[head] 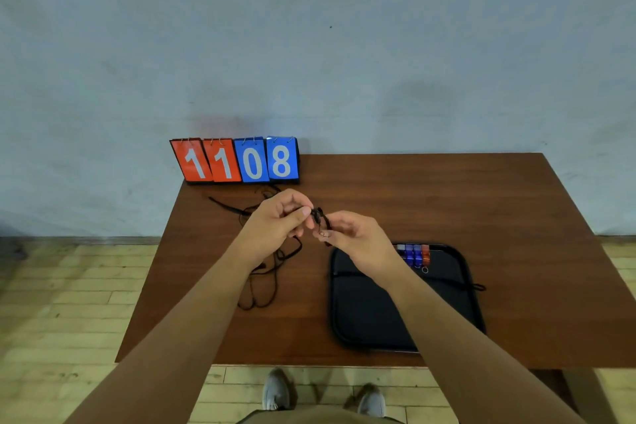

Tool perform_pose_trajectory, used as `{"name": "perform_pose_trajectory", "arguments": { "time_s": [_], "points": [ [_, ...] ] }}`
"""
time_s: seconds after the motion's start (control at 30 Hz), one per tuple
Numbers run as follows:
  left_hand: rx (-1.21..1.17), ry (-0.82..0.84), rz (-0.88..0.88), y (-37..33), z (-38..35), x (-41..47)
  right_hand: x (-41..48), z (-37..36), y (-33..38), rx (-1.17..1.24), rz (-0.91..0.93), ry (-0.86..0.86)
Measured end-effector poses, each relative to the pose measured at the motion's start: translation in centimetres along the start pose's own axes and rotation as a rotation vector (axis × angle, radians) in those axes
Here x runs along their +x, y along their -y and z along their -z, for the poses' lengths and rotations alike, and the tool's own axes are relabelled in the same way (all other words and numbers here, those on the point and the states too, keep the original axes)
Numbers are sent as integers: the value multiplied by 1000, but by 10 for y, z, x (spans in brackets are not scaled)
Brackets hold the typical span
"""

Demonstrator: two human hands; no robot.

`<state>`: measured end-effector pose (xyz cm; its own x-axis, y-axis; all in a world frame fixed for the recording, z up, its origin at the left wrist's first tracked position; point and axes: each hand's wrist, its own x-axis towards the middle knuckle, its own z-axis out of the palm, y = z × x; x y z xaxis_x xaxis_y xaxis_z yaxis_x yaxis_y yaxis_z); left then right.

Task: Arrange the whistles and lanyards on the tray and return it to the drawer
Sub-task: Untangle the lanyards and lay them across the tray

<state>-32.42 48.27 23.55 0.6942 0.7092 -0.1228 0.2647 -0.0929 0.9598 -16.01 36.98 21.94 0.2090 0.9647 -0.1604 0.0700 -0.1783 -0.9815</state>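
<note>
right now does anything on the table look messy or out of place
Yes: the black lanyards lie in a loose tangle on the table, left of the tray rather than on it. The left hand and right hand pinch one cord above it. The whistles sit in a tidy row at the tray's far edge.

My left hand [278, 217] and right hand [358, 237] pinch a black lanyard [320, 217] between them above the wooden table [447, 200]. More lanyards [265, 282] lie tangled under my left wrist. Blue and red whistles [417, 255] line the far end of the black tray [364, 313]. The flip scoreboard [237, 162] reads 11 08.
</note>
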Motion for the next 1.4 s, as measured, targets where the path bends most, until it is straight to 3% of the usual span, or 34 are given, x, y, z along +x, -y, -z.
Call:
{"name": "perform_pose_trajectory", "arguments": {
  "time_s": [0.17, 0.37, 0.73, 0.97, 1.1, 1.17, 1.27, 1.33, 1.4],
  "points": [
    [39, -12, 27, -2, 0, 0, -1, 2, 3, 27, 11, -54],
    [11, 110, -31, -6, -4, -5, 1, 5, 7, 230, -28, -36],
    [360, 44, -36, -3, -5, 3, 1, 16, 17, 194, -114, -44],
    [245, 155, 38, -7, 0, 2, 1, 18, 13, 144, -145, -79],
    [53, 166, 149, -5, 2, 5, 2, 18, 12, 138, -167, -93],
    [-61, 104, 174, -1, 4, 8, 3, 19, 11, 139, -178, -85],
    [-148, -141, 207, -1, 7, 10, 3, 24, 7, 130, -208, -93],
    [-44, -280, 209, -4, 13, 11, 3, 28, 5, 70, -214, -70],
    [100, -265, 179, -10, 18, 11, 3, 31, 4, -34, -222, -26]
  ]
}}
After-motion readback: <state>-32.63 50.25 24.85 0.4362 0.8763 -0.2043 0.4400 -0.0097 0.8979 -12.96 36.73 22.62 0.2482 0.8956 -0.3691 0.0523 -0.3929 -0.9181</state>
